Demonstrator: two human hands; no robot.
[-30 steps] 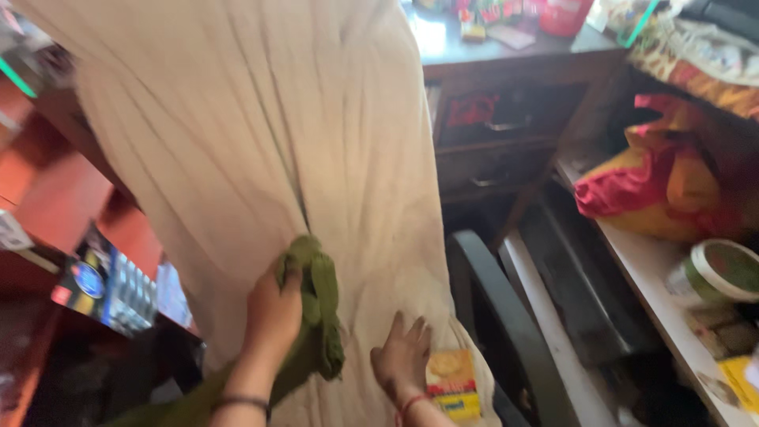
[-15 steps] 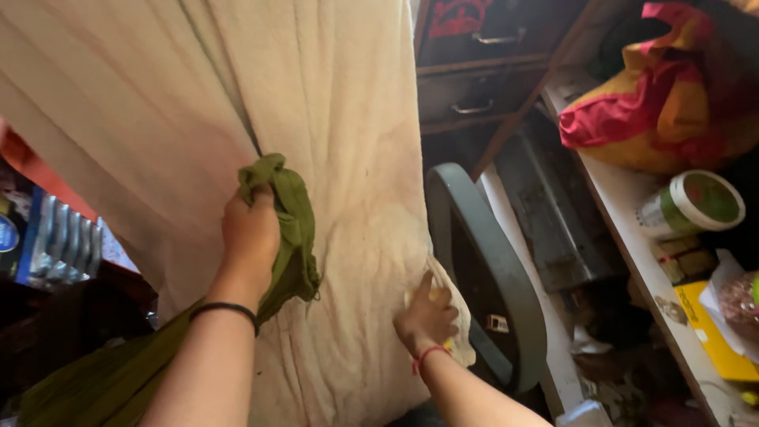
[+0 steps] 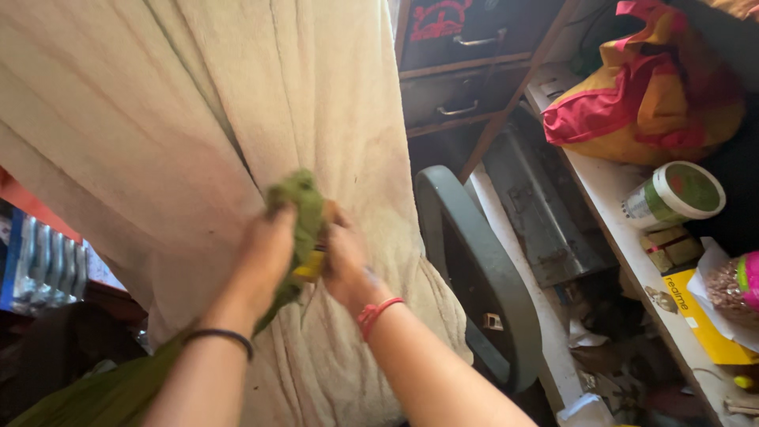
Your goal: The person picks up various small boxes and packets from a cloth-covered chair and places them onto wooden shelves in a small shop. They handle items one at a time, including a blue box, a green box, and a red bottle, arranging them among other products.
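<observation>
A large cream cloth (image 3: 198, 119) hangs in front of me and fills the left and middle of the head view. My left hand (image 3: 265, 253) grips a bunched green cloth (image 3: 296, 209) against it, and the green fabric trails down along my forearm. My right hand (image 3: 344, 257) has come up beside the left one and closes on the same green bundle. A small yellow thing (image 3: 310, 267) shows between the two hands. I wear a dark band on the left wrist and a red one on the right.
A grey-green chair (image 3: 474, 261) stands just right of the cream cloth. Dark drawers (image 3: 458, 103) are behind it. A white shelf (image 3: 632, 237) on the right holds a red-and-yellow bag (image 3: 648, 87), a round tin (image 3: 676, 194) and packets.
My right hand has risen from the lower edge of the cream cloth to meet the left hand at the green cloth. The view has tilted down and to the right.
</observation>
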